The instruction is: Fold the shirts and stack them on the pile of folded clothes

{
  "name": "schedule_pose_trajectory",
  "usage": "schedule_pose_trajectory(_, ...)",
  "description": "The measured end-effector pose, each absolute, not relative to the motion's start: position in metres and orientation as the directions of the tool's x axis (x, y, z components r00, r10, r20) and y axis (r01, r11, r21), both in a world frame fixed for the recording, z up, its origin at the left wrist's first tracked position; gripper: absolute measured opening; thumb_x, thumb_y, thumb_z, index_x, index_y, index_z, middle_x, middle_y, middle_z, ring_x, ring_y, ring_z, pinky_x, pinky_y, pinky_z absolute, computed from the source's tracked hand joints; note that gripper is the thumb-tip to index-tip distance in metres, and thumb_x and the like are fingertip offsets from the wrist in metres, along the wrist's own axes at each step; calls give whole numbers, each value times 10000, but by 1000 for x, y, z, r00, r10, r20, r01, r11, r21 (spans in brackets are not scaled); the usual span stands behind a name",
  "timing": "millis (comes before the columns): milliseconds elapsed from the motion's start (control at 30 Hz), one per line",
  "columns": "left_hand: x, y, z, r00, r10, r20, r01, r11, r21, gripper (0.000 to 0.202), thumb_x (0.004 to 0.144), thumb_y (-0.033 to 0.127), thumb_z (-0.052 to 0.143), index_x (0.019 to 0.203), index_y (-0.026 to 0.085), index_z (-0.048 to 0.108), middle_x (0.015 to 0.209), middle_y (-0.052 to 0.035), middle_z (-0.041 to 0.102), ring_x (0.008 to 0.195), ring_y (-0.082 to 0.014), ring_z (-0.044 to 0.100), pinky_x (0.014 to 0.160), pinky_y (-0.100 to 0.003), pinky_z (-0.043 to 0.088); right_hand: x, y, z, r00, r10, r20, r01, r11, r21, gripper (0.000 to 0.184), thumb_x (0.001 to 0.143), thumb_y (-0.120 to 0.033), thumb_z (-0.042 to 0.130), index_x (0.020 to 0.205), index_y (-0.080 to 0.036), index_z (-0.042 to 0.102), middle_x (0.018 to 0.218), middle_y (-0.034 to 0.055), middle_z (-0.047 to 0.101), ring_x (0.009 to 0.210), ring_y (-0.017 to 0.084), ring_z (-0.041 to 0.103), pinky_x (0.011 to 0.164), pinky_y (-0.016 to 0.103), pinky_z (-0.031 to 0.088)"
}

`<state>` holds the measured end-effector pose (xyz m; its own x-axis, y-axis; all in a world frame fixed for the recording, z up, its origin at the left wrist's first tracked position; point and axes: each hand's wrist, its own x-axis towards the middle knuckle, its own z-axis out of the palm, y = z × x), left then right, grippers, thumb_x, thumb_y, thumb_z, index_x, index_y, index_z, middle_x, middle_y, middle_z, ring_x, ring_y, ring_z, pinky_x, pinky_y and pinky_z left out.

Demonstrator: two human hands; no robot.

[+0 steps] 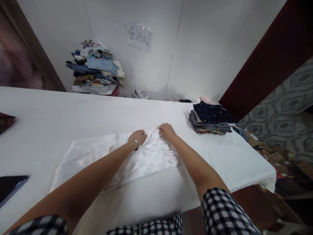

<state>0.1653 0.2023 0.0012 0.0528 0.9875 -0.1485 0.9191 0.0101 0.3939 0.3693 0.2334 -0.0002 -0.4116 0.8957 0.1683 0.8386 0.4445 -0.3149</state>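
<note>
A white garment (102,156) lies spread flat on the white table (61,114) in front of me. My left hand (138,136), with a bracelet at the wrist, is closed on the garment's far edge near its middle. My right hand (166,131) sits just to the right of it, fingers curled and gripping the same far edge. The two hands are almost touching, and the cloth bunches up between and below them.
A stack of folded dark clothes (210,119) rests at the table's far right. A tall heap of mixed clothes (96,68) stands against the wall behind the table, under a paper sign (139,37). A dark phone (9,186) lies at the left edge. Cardboard boxes (274,156) sit on the floor at right.
</note>
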Motion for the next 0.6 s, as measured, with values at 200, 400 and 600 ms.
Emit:
schedule_pose_trajectory(200, 174, 183, 11, 220, 975, 20, 931, -216, 294, 324, 848, 255, 363, 976, 158, 645, 1154, -142, 591, 1097, -279, 536, 873, -381, 449, 395, 215, -11, -308, 870, 385, 537, 493, -685, 253, 670, -16, 458, 739, -200, 617, 948, 40, 665, 978, 173, 572, 916, 306, 413)
schedule_pose_trajectory(400, 181, 174, 14, 449, 891, 69, 861, -452, 233, 233, 795, 203, 460, 905, 170, 663, 1234, -127, 580, 1196, -296, 466, 991, -440, 365, 402, 203, -12, -264, 890, 371, 431, 453, -780, 235, 631, -8, 451, 647, -207, 574, 1037, 50, 677, 1053, 176, 584, 973, 337, 414)
schedule_pose_trajectory(600, 181, 187, 13, 518, 855, 22, 816, -502, 287, 175, 773, 297, 529, 858, 199, 645, 1045, -75, 680, 1027, -234, 596, 965, -371, 409, 398, 210, -7, -323, 891, 319, 477, 444, -759, 220, 624, -10, 487, 654, -192, 608, 1184, 61, 644, 1231, 211, 491, 1068, 423, 338)
